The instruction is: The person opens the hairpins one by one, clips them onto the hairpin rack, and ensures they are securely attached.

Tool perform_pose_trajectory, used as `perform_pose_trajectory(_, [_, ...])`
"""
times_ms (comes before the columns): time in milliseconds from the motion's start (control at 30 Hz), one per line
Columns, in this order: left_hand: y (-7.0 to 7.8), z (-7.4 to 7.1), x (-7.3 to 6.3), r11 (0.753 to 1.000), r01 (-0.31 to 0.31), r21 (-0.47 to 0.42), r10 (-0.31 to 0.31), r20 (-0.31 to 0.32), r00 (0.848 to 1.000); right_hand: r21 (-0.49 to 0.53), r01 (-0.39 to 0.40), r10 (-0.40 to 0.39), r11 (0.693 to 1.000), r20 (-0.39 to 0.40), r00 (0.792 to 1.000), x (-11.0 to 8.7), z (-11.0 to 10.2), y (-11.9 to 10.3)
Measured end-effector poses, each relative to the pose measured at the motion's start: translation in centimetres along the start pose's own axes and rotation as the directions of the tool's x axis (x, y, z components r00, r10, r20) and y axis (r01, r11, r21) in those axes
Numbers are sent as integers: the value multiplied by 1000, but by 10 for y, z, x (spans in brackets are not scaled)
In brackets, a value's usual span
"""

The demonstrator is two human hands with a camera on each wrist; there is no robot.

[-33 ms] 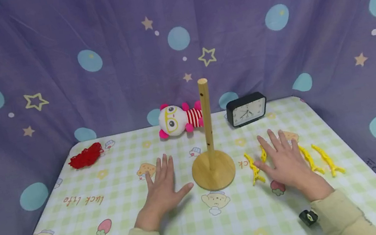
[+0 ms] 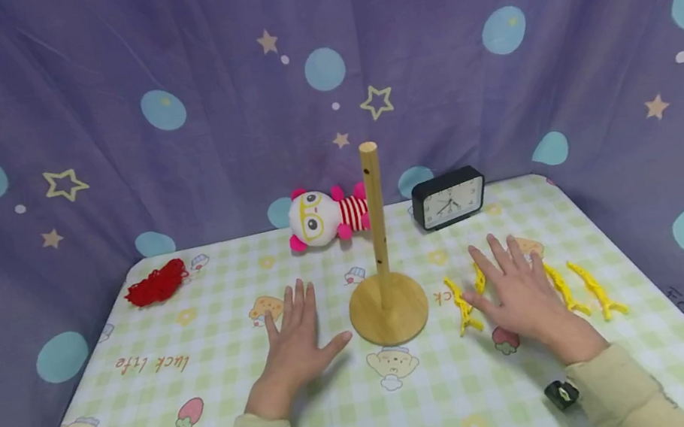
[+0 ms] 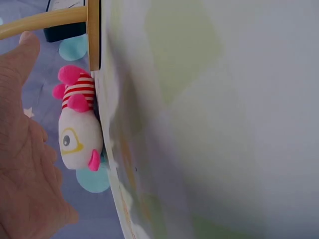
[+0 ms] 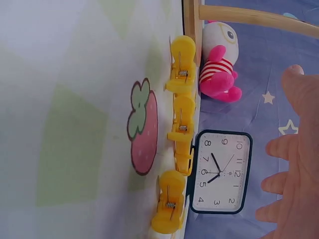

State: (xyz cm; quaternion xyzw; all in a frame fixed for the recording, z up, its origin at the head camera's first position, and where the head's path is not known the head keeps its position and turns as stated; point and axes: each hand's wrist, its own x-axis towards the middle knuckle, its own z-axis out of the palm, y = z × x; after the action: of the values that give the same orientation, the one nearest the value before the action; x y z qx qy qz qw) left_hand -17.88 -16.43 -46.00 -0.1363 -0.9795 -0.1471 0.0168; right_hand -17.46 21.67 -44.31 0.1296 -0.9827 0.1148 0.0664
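My left hand (image 2: pixel 294 350) is held palm down over the tablecloth, fingers spread, left of a wooden stand with a round base (image 2: pixel 367 316) and upright post (image 2: pixel 375 207). It holds nothing. To the right of the stand, my right hand (image 2: pixel 521 296) is also spread and empty, partly covering yellow clothes pegs from the head view. Pegs (image 2: pixel 460 307) lie to its left and others (image 2: pixel 596 289) to its right. In the right wrist view, yellow pegs (image 4: pixel 183 59) with metal springs lie on the cloth, apart from the hand.
Behind the post a plush toy (image 2: pixel 316 219) with a striped body lies on its side. A black-framed clock (image 2: pixel 449 199) stands at the back right. A red bundle of stringy material (image 2: pixel 157 283) lies at the far left. A patterned purple curtain (image 2: pixel 224 165) surrounds the table.
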Motion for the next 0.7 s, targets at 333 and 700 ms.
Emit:
perform_pose_trajectory(333, [23,10,16,998,-56,-36,60,98,993,42,-70,74,997,-105,992,-21,-8,38])
perform_pose_trajectory(700, [42,22,40,985,-23,-169,70,276,959,2,-462,441,887,293,848,-57,-34,116])
